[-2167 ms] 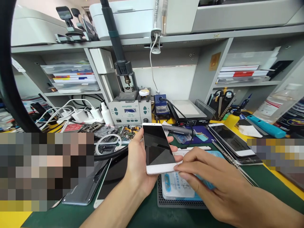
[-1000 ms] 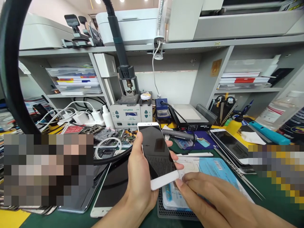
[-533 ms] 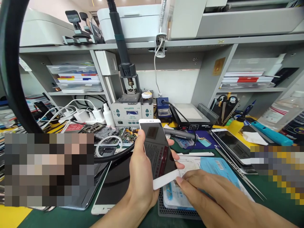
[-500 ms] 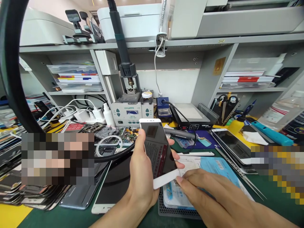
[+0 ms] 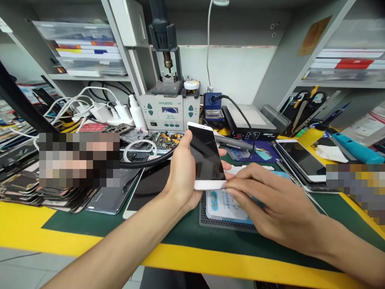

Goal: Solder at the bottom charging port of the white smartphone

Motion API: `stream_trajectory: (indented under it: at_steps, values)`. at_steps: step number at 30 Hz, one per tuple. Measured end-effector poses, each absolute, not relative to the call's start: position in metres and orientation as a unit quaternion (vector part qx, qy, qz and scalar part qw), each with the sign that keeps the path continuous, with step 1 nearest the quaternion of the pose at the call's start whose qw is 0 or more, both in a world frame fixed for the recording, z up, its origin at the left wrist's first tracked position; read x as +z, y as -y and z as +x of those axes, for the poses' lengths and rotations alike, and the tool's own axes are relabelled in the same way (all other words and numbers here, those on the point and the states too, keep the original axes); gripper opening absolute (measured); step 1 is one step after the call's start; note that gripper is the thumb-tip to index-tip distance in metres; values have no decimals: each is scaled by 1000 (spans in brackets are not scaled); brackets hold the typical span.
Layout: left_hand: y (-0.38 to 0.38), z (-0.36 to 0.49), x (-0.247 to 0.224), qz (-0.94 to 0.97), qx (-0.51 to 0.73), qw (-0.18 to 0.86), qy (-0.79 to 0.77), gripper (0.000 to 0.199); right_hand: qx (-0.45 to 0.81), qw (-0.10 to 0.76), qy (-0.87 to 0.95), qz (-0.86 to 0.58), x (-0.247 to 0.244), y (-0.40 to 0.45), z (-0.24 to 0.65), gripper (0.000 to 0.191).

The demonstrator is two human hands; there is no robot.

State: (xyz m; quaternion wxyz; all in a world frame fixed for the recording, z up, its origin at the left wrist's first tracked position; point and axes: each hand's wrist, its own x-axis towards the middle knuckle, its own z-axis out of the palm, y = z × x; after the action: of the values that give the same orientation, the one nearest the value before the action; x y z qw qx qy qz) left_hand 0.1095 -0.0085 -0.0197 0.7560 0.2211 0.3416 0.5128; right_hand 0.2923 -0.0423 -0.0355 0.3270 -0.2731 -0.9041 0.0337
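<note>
A white smartphone (image 5: pixel 207 154) with a dark, reflective screen is tilted up over the bench. My left hand (image 5: pixel 183 166) grips it, thumb along the left edge and fingertips showing past the right edge. At the phone's lower right corner, the thumb and fingers of my right hand (image 5: pixel 270 200) are pinched together. Whatever may be between those fingertips is hidden. Below the phone lies a blue and white flat package (image 5: pixel 224 205) on a dark perforated mat (image 5: pixel 207 222). Another white phone (image 5: pixel 147 186) lies partly behind my left wrist.
A black cable (image 5: pixel 150 163) runs across the left side near a grey phone (image 5: pixel 111 196) and stacked phone parts (image 5: pixel 18 182). Behind stand a hot air station (image 5: pixel 168 110) and a soldering stand (image 5: pixel 214 108). Tweezers (image 5: pixel 319 206) and a white phone (image 5: pixel 300 158) lie right.
The view has tipped downward, bringing the yellow bench edge into sight. The phone's screen reflection has changed. My left hand keeps its hold, and my right fingers stay at the lower corner.
</note>
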Motion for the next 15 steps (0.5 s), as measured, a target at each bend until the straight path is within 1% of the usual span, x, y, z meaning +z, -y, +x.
stream_trajectory:
  at_steps: [3,10,12,15]
  values:
    - [7,110,-20,218,524,750,-340,56,40,316,908,-271,-32,41,292,15]
    - [5,111,-19,205,542,738,-345,49,77,303,908,-279,-26,39,291,15]
    - [4,111,-19,199,548,737,-343,47,64,299,910,-279,-25,39,291,16]
    - [4,112,-19,186,546,742,-342,46,4,299,916,-268,-26,40,291,18]
